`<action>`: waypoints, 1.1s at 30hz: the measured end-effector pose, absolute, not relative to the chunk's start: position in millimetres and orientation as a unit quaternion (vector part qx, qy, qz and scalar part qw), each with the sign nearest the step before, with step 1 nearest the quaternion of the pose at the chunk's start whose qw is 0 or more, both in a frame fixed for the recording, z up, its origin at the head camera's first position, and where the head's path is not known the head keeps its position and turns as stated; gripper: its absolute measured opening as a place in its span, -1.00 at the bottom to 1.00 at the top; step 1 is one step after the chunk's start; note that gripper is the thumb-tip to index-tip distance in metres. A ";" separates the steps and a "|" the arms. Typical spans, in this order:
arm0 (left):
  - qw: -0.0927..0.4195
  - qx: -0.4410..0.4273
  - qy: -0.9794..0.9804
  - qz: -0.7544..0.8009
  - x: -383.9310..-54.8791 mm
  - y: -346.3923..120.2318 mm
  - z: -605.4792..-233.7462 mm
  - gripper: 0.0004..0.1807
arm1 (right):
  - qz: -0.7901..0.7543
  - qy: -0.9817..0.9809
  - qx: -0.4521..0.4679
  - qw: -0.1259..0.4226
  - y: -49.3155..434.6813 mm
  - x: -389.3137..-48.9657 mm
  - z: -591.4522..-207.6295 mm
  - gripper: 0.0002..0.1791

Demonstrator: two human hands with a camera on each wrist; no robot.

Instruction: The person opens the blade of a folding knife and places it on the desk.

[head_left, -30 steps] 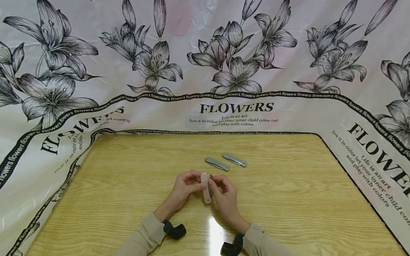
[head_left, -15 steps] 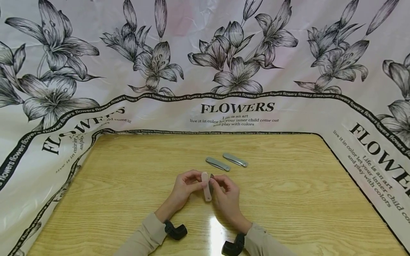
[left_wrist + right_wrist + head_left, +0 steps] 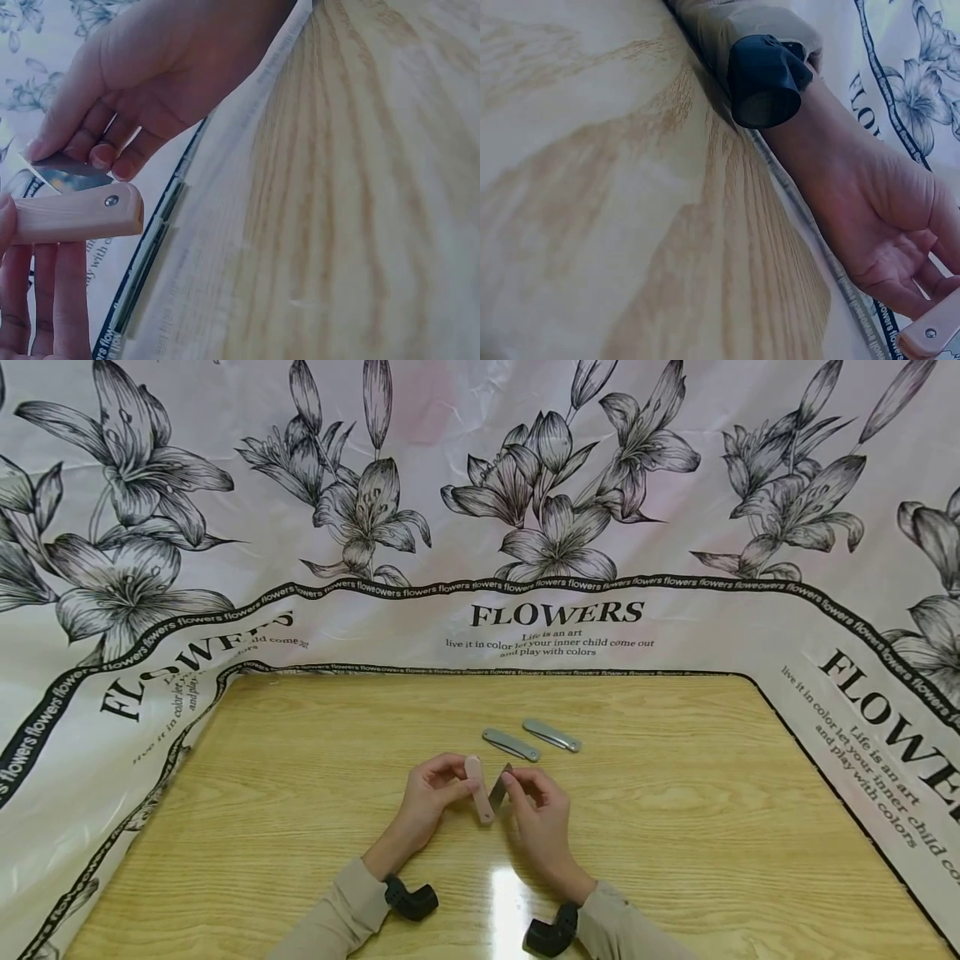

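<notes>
My left hand [image 3: 433, 795] holds a folding knife by its pink handle [image 3: 478, 791], low over the middle of the table. Thumb and fingers of my right hand [image 3: 542, 817] pinch the dark blade [image 3: 499, 788], which stands swung out at an angle from the handle. A metal rivet [image 3: 112, 200] shows at the handle's pivot end in the left wrist view, where the right hand [image 3: 142, 82] is above it. In the right wrist view the left hand [image 3: 885, 210] and part of the pink handle [image 3: 935, 330] appear at the lower right.
Two grey folding knives, one nearer [image 3: 511, 744] and one farther [image 3: 552, 735], lie folded beyond the hands. The wood-grain table [image 3: 300, 760] is bordered by a flower-printed cloth [image 3: 555, 627]. Each wrist wears a black camera, such as the left one [image 3: 411, 898].
The right hand has moved slightly right and drawn the blade away from the pink handle, widening the angle between them. The handle now tilts more to the left. The grey knives stay put.
</notes>
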State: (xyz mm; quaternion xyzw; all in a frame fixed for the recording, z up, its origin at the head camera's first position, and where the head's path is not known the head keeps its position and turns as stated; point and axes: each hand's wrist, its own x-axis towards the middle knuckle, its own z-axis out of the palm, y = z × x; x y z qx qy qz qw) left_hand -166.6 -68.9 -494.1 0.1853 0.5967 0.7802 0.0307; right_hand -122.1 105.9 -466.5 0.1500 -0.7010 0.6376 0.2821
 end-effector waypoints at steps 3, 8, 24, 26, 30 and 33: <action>0.039 0.189 0.587 0.786 -166.8 -69.5 -494.5 -0.73 | 0.646 -0.699 0.142 0.270 106.6 -121.9 -466.7 -0.95; 0.045 0.203 0.563 0.800 -167.0 -68.9 -494.9 -0.73 | 0.654 -0.698 0.139 0.256 107.6 -122.4 -466.7 -0.96; 0.043 0.202 0.561 0.802 -168.6 -67.2 -494.0 -0.77 | 0.659 -0.690 0.163 0.252 106.5 -124.8 -467.5 -0.94; 0.041 0.199 0.566 0.799 -168.4 -67.4 -493.1 -0.69 | 0.656 -0.691 0.167 0.252 106.3 -125.0 -467.2 -0.94; 0.035 0.191 0.580 0.791 -168.1 -67.9 -492.5 -0.65 | 0.651 -0.699 0.162 0.247 106.2 -124.4 -465.4 -0.94; 0.028 0.192 0.587 0.786 -168.5 -68.0 -493.1 -0.68 | 0.644 -0.707 0.153 0.250 105.9 -123.8 -462.6 -0.95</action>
